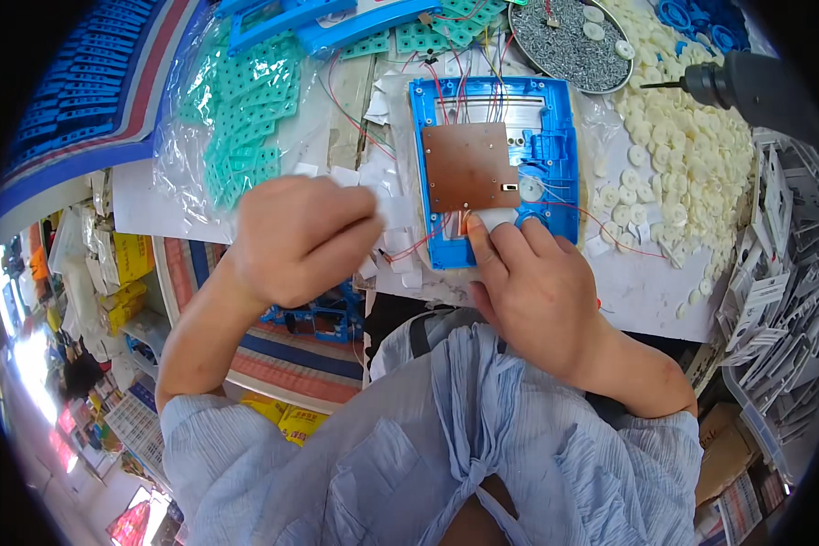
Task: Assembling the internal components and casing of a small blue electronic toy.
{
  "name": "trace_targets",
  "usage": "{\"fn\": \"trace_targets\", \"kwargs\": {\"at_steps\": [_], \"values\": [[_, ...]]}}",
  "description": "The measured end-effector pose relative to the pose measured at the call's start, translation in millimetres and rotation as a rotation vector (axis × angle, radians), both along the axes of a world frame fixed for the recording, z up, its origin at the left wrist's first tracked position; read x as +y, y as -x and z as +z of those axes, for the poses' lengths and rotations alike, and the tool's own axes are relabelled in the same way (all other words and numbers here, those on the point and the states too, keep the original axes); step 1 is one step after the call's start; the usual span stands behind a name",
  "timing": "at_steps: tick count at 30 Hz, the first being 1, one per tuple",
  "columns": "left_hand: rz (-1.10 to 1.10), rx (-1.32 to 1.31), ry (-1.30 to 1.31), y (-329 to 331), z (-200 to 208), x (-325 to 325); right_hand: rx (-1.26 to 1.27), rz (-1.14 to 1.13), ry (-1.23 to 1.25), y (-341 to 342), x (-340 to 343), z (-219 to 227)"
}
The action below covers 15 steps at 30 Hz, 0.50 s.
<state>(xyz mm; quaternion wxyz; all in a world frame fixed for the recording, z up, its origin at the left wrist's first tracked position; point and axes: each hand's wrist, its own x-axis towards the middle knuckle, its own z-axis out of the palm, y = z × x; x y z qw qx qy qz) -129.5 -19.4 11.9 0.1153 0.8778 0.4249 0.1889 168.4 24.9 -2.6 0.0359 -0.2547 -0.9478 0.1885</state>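
A blue plastic housing [562, 118] lies open on the table in front of me, with thin wires and metal strips inside. Over its middle sits a brown circuit board [469, 164] with a small switch at its lower right corner. My right hand [544, 287] is at the housing's near edge, its index finger pressing just below the board and the other fingers curled over the rim. A whitish piece [495, 217] shows beside these fingers. Left of the housing, my left hand [309, 241] is raised and closed, slightly blurred; whatever it may hold is hidden.
Green plastic plates [250, 118] lie in clear bags at the left. A round tray [630, 77] of small screws stands at the back, beside a heap of cream discs [682, 173]. A dark power screwdriver [733, 86] reaches in from the right, above grey-white parts [778, 291].
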Motion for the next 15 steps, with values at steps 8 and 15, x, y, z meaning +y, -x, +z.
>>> {"fn": "trace_targets", "kwargs": {"at_steps": [8, 15], "values": [[0.495, -0.203, 0.123, -57.2, -36.0, -44.0, 0.25, -0.062, 0.047, 0.4, 11.4, -0.8], [0.615, -0.801, 0.526, -49.2, -32.2, -24.4, 0.078, 0.064, -0.031, 3.3, 16.2, 1.5]]}}
